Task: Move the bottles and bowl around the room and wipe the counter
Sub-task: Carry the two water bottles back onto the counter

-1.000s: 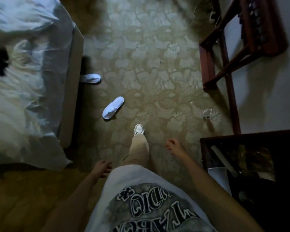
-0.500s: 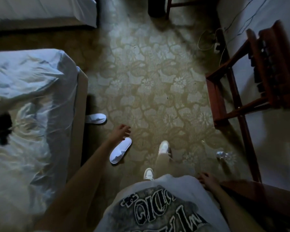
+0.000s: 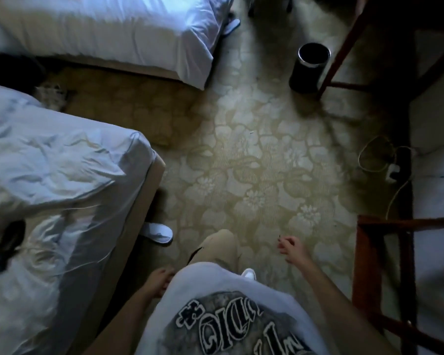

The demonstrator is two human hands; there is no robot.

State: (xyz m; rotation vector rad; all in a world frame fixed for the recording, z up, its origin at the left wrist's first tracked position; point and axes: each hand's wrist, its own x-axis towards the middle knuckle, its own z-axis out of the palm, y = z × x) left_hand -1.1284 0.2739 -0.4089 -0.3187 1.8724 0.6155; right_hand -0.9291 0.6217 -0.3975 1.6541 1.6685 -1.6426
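Observation:
No bottle, bowl or counter shows in the head view. I look down at a flower-patterned carpet (image 3: 256,160) between beds and furniture. My left hand (image 3: 159,280) hangs at my hip beside my white printed shirt, fingers loosely curled with nothing in them. My right hand (image 3: 291,248) swings out in front on the right, fingers apart and holding nothing. My tan trouser leg (image 3: 215,249) steps forward between the hands.
A bed with white sheets (image 3: 57,175) fills the left, a second bed (image 3: 113,29) lies across the top. A white slipper (image 3: 158,233) pokes out by the near bed. A dark round bin (image 3: 309,67) stands top right beside wooden furniture legs (image 3: 379,265). Cables and a plug (image 3: 392,170) lie on the right.
I have walked forward along the carpet. The floor bottle and loose slipper have dropped out of view, and the second bed and the bin have come in. My arms have swapped swing positions.

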